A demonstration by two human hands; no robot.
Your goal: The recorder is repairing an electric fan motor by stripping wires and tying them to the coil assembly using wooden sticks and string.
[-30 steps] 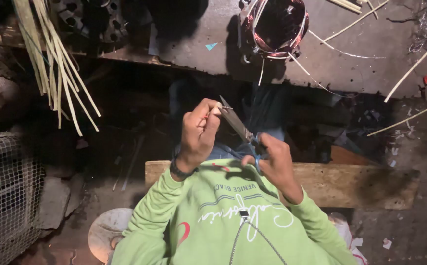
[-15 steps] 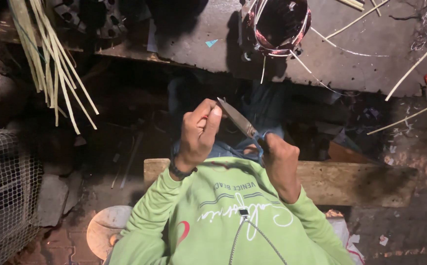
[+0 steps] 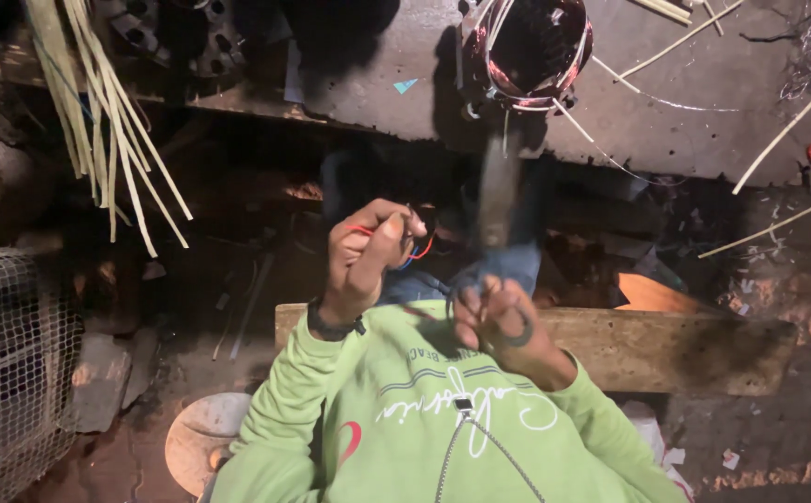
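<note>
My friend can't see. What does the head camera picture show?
A person in a green shirt pinches red and blue wires in the left hand and grips scissors in the right hand, below a copper-wound motor coil on a workbench.

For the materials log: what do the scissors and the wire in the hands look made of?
Scissors in the right hand: likely steel blades, grey with a dull sheen but motion-blurred; dark looped handles, possibly plastic. Wire pinched by the left hand: thin, flexible, glossy red coating, seemingly plastic insulation; core not visible.
</note>
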